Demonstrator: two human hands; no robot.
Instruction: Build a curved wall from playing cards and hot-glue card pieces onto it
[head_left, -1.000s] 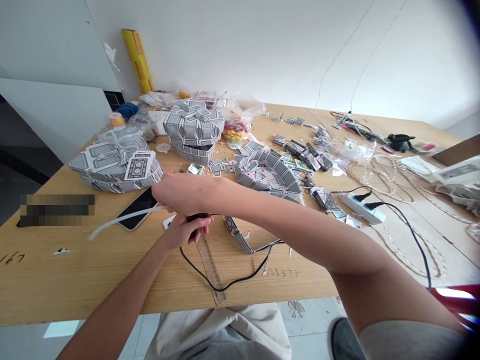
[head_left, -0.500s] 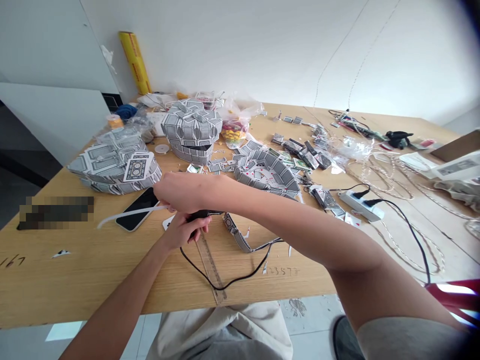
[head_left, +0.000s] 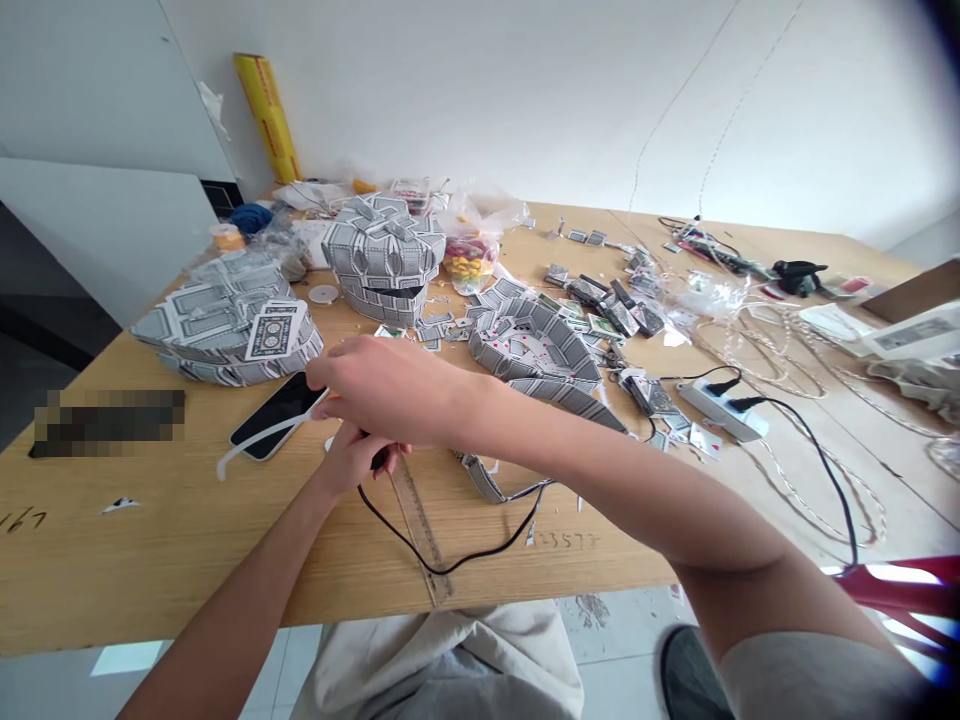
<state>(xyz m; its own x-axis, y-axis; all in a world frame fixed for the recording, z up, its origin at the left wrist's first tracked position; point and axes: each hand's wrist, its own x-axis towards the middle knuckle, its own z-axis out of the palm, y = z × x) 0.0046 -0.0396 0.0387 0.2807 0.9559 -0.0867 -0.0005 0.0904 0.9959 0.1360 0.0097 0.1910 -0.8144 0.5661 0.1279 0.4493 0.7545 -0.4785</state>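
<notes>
My left hand (head_left: 354, 462) is closed around a black glue gun (head_left: 377, 458), mostly covered by my hands. A black cord runs from it in a loop over the table. My right hand (head_left: 390, 388) crosses above, its fingers pinching a white, bendy glue stick (head_left: 259, 437) whose free end points left and droops. Whether the stick's other end sits in the gun is hidden. Under my hands lies a clear ruler (head_left: 421, 530). Just right of them stands a curved strip frame (head_left: 484, 482) made of playing cards, partly behind my right forearm.
A phone (head_left: 271, 415) lies left of my hands. Behind stand card-covered boxes (head_left: 225, 320) (head_left: 384, 250) and an open card tray (head_left: 536, 340). Card stacks (head_left: 615, 305), a power strip (head_left: 724, 408) and tangled rope (head_left: 787, 350) spread rightward. A yellow roll (head_left: 268, 120) leans on the wall.
My right hand has shifted a little right and lower over my left hand. The glue stick's free end has moved right and down, and less of the glue gun shows.
</notes>
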